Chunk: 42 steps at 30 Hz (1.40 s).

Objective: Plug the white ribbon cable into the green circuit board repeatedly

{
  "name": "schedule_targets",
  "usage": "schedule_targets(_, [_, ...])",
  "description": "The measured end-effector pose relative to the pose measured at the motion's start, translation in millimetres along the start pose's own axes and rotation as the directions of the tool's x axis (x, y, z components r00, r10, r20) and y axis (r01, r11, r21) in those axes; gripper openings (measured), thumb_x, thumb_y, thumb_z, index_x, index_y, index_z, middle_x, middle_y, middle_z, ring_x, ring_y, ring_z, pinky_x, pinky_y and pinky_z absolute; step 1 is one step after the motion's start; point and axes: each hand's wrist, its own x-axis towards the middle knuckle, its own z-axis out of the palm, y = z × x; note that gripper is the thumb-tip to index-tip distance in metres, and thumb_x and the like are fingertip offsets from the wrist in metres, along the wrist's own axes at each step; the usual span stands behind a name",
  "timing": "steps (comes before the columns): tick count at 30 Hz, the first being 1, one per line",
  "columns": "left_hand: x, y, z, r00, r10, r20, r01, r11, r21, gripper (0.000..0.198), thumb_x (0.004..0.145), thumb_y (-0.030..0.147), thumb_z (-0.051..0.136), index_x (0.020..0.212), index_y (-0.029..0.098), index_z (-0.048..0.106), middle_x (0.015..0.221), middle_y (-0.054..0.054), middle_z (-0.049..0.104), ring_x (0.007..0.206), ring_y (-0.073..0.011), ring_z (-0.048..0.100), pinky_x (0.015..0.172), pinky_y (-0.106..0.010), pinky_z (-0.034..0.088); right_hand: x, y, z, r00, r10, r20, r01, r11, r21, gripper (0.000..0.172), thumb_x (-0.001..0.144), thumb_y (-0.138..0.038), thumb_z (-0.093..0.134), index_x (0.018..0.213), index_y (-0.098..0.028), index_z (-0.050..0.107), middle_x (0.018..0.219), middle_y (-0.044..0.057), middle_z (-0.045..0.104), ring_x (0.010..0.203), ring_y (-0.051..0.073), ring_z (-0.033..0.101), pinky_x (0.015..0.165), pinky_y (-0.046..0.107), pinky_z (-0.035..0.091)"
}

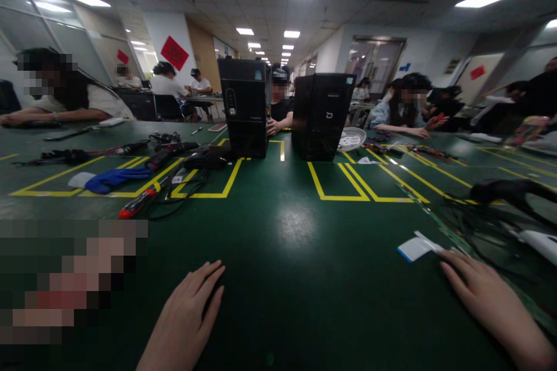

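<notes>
My left hand (187, 310) rests on the green table with fingers stretched out and the thumb apart, holding nothing. Farther right, my right hand (487, 295) lies with its fingers extended and the thumb apart. Its fingertips meet or nearly meet the end of a white flat ribbon cable (418, 248) with a blue edge; whether they press on it I cannot tell. Just beyond that hand, a long thin green strip (450, 233), like a circuit board, runs diagonally. Black cables (478, 226) lie tangled to its right.
Two black computer towers (246, 107) (324, 116) stand ahead, with a person behind them. At left lie a blue glove (115, 179), a red-and-black tool (138, 202) and dark cables. A white basket (351, 139) sits behind the right tower. People sit at both sides; a blurred patch hides the lower left.
</notes>
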Motion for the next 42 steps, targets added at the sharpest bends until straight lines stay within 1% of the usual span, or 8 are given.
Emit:
schedule_targets(7, [0,1,-0.6,1.000,-0.013,0.004,0.013,1.000,-0.013,0.046,0.097,0.045,0.038,0.129,0.022,0.062,0.133,-0.009,0.062,0.122,-0.0294,0.059,0.102,-0.053,0.048,2,-18,4,0.974,-0.225,0.036,0.212,0.951,0.225,0.054,0.091,-0.057,0.038,0.119,-0.020,0.066,0.127,0.012,0.063,0.120,0.031,0.058,0.105,0.055,0.045])
schedule_targets(14, [1,1,-1.0,0.999,-0.026,0.025,0.026,1.000,-0.009,0.046,0.097,0.043,0.038,0.129,0.021,0.062,0.134,-0.009,0.061,0.124,-0.0288,0.057,0.103,-0.053,0.047,5,-81,-23,0.885,-0.388,0.258,0.280,0.885,0.372,0.053,0.095,-0.057,0.040,0.133,-0.026,0.057,0.143,0.010,0.051,0.132,0.030,0.048,0.110,0.058,0.036])
schedule_targets(19, [2,4,-4.4,0.999,-0.034,0.026,0.035,0.999,-0.017,0.046,0.096,0.044,0.037,0.127,0.022,0.064,0.132,-0.009,0.063,0.122,-0.0282,0.059,0.104,-0.051,0.047,13,-148,-49,0.722,-0.564,0.400,0.383,0.808,0.448,0.050,0.097,-0.053,0.041,0.141,-0.029,0.049,0.152,0.008,0.039,0.141,0.029,0.034,0.116,0.060,0.022])
schedule_targets(25, [3,8,-7.6,0.999,-0.040,0.010,0.040,0.999,-0.022,0.045,0.096,0.042,0.038,0.126,0.021,0.064,0.132,-0.009,0.064,0.121,-0.0285,0.059,0.104,-0.052,0.046,23,-224,-69,0.508,-0.767,0.391,0.520,0.635,0.571,0.050,0.098,-0.049,0.042,0.145,-0.030,0.044,0.155,0.007,0.035,0.144,0.028,0.028,0.118,0.058,0.017])
schedule_targets(29, [3,8,-6.7,0.999,-0.033,0.025,0.033,0.999,-0.007,0.046,0.097,0.041,0.036,0.126,0.019,0.063,0.133,-0.010,0.063,0.122,-0.0288,0.059,0.104,-0.053,0.046,20,-259,-69,0.426,-0.834,0.351,0.583,0.550,0.598,0.055,0.095,-0.047,0.050,0.145,-0.025,0.043,0.155,0.012,0.033,0.144,0.030,0.026,0.118,0.056,0.019])
schedule_targets(31, [3,8,-5.9,0.999,-0.032,0.029,0.032,0.999,-0.002,0.045,0.097,0.040,0.036,0.127,0.019,0.063,0.133,-0.010,0.062,0.123,-0.0287,0.058,0.105,-0.052,0.046,17,-270,-66,0.406,-0.855,0.323,0.610,0.517,0.601,0.057,0.094,-0.046,0.052,0.145,-0.023,0.043,0.155,0.014,0.032,0.144,0.031,0.026,0.117,0.055,0.022])
schedule_targets(34, [3,8,-5.4,0.998,-0.039,0.041,0.038,0.999,0.007,0.046,0.097,0.040,0.036,0.127,0.019,0.063,0.133,-0.011,0.062,0.122,-0.0294,0.059,0.104,-0.053,0.046,13,-279,-62,0.407,-0.861,0.304,0.634,0.506,0.585,0.060,0.093,-0.047,0.053,0.147,-0.024,0.040,0.156,0.014,0.031,0.144,0.032,0.026,0.116,0.055,0.026])
schedule_targets(42, [3,8,-6.7,0.997,-0.055,0.044,0.056,0.998,-0.015,0.047,0.096,0.043,0.037,0.127,0.020,0.064,0.133,-0.010,0.062,0.123,-0.0302,0.058,0.103,-0.054,0.046,12,-276,-57,0.402,-0.871,0.283,0.620,0.486,0.616,0.059,0.095,-0.046,0.050,0.148,-0.026,0.037,0.157,0.010,0.029,0.145,0.029,0.023,0.118,0.054,0.022])
